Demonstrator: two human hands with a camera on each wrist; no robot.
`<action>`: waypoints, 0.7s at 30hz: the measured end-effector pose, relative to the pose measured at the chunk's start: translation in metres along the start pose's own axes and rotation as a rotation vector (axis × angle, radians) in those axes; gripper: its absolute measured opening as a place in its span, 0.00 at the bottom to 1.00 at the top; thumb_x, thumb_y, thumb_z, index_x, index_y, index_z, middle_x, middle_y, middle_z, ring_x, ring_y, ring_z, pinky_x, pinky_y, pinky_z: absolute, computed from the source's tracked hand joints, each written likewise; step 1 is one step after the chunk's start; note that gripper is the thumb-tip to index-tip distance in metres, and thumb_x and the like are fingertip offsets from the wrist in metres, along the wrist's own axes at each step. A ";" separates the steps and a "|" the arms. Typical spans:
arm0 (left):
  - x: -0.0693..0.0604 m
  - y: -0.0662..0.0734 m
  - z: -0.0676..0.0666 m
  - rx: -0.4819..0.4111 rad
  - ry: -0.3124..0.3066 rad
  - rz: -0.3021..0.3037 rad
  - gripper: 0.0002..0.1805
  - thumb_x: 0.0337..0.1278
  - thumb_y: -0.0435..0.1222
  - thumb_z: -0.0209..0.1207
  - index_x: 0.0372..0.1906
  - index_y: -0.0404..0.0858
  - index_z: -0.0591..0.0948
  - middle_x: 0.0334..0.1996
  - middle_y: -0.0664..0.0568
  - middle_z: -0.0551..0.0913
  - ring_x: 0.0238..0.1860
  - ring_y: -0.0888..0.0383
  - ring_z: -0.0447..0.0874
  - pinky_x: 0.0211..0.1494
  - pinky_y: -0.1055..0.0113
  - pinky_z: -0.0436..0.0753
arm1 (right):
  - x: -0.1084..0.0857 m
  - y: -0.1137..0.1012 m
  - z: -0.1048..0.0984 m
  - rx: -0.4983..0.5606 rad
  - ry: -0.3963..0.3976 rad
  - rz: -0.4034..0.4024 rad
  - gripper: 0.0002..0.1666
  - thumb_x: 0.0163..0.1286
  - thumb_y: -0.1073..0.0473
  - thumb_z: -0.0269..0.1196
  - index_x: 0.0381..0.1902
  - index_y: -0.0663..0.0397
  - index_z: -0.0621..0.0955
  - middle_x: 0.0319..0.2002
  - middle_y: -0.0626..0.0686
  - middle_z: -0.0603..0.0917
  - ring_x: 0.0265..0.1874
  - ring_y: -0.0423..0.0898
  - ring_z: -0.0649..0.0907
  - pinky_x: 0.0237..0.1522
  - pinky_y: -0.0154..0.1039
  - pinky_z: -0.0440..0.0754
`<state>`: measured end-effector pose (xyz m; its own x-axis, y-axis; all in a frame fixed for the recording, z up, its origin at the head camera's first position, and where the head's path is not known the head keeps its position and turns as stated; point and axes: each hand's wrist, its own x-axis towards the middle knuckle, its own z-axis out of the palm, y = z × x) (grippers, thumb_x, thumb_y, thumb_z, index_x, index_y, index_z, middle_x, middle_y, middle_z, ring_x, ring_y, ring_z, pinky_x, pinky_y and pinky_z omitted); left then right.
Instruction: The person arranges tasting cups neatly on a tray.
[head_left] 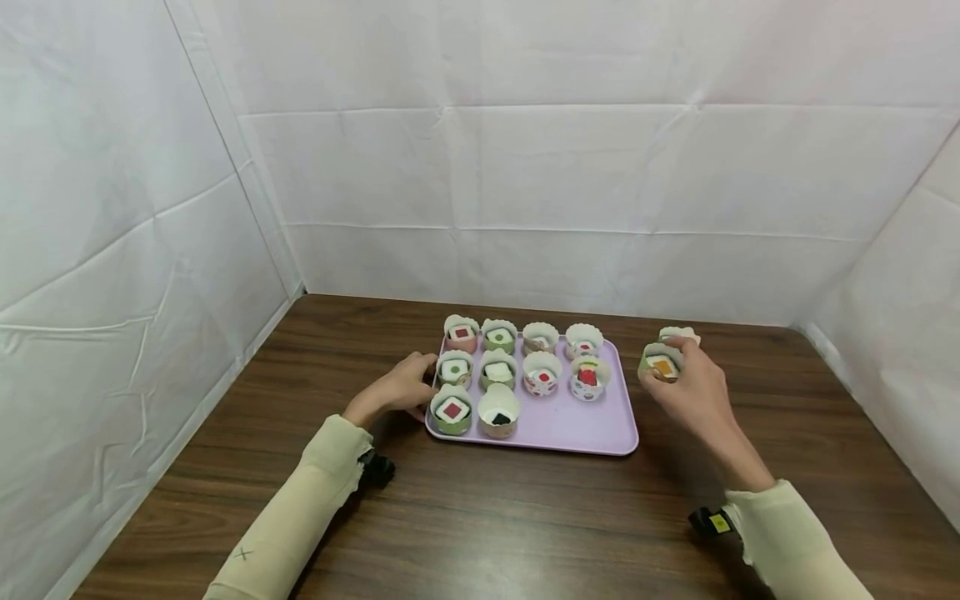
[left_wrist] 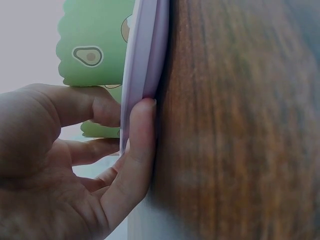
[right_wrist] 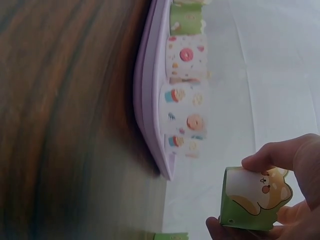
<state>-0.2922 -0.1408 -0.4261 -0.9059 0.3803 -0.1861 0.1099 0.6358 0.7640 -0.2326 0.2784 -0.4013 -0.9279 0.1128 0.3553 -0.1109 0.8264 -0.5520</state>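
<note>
A lilac tray (head_left: 570, 425) lies on the wooden table and carries several paper baking cups in rows, each with a small sushi-like piece inside. At its left edge my left hand (head_left: 405, 385) pinches the rim, thumb (left_wrist: 142, 132) on one side and fingers on the other, close to a green avocado-print cup (left_wrist: 95, 40). Right of the tray, my right hand (head_left: 693, 392) holds a green paper baking cup (right_wrist: 255, 200) with a dog print between thumb and fingers. A white piece with an orange square (head_left: 663, 365) sits in this cup.
Just behind the right hand, another pale-rimmed cup (head_left: 681, 333) stands on the table (head_left: 480, 517), partly hidden. White cloth walls (head_left: 562, 167) close off the back and both sides. The tray's front right part shows bare surface.
</note>
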 end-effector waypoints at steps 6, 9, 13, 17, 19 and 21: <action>0.000 0.000 0.000 0.007 -0.005 0.008 0.27 0.66 0.27 0.56 0.69 0.29 0.70 0.59 0.33 0.67 0.40 0.45 0.81 0.30 0.62 0.92 | -0.003 -0.010 0.006 0.019 -0.033 -0.013 0.38 0.62 0.57 0.70 0.66 0.66 0.72 0.51 0.70 0.82 0.43 0.59 0.81 0.38 0.41 0.77; 0.000 0.001 0.000 0.007 -0.004 0.009 0.27 0.66 0.27 0.57 0.69 0.29 0.70 0.59 0.33 0.67 0.42 0.45 0.81 0.30 0.62 0.92 | -0.005 -0.013 0.008 0.026 -0.033 -0.029 0.37 0.61 0.57 0.71 0.66 0.66 0.73 0.51 0.69 0.83 0.42 0.58 0.80 0.36 0.39 0.76; 0.001 0.000 -0.001 0.013 0.001 0.006 0.26 0.65 0.27 0.57 0.68 0.29 0.71 0.59 0.33 0.67 0.43 0.45 0.81 0.29 0.62 0.92 | -0.006 -0.017 0.011 0.028 -0.038 -0.061 0.36 0.61 0.58 0.70 0.65 0.65 0.73 0.50 0.68 0.83 0.41 0.56 0.80 0.36 0.39 0.75; 0.001 0.000 0.000 0.017 0.005 0.008 0.24 0.64 0.27 0.58 0.65 0.29 0.72 0.59 0.33 0.68 0.42 0.45 0.81 0.29 0.62 0.92 | -0.007 -0.021 0.012 0.033 -0.061 -0.089 0.36 0.61 0.58 0.70 0.65 0.65 0.73 0.52 0.67 0.82 0.43 0.56 0.79 0.38 0.41 0.75; 0.001 0.000 0.000 0.019 0.005 0.011 0.24 0.64 0.27 0.58 0.64 0.29 0.73 0.58 0.33 0.68 0.41 0.45 0.81 0.29 0.63 0.91 | -0.008 -0.023 0.013 0.038 -0.073 -0.103 0.36 0.62 0.58 0.70 0.65 0.65 0.73 0.54 0.67 0.82 0.45 0.57 0.79 0.41 0.43 0.76; 0.001 0.000 0.000 0.020 0.005 0.013 0.24 0.63 0.27 0.57 0.64 0.29 0.73 0.58 0.33 0.68 0.40 0.46 0.82 0.29 0.63 0.91 | -0.009 -0.026 0.013 0.038 -0.082 -0.118 0.35 0.62 0.59 0.70 0.65 0.65 0.73 0.55 0.66 0.81 0.47 0.57 0.79 0.43 0.45 0.76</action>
<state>-0.2927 -0.1408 -0.4266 -0.9065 0.3851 -0.1731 0.1299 0.6445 0.7535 -0.2258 0.2485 -0.4004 -0.9335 -0.0309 0.3573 -0.2329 0.8099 -0.5384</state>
